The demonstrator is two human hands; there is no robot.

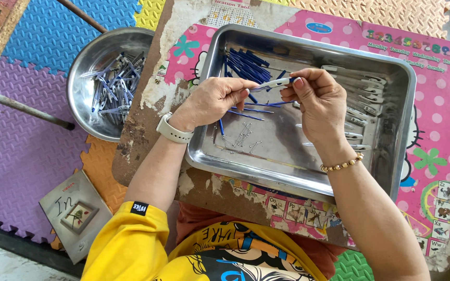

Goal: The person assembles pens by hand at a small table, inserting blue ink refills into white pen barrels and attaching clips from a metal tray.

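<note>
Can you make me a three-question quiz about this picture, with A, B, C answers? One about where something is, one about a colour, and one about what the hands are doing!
1. Where does the round metal bowl sit?
A. Left of the tray
B. Inside the tray
C. On the person's lap

2. What colour are the thin sticks piled at the far end of the rectangular metal tray?
A. Red
B. Blue
C. Green

3. How is the pen being handled?
A. It lies loose in the tray
B. One hand holds it alone
C. Both hands hold it above the tray

Answers:
1 A, the bowl rests on the foam mat to the tray's left.
2 B, the pile is dark blue.
3 C, the left hand and right hand pinch it at either end.
</note>
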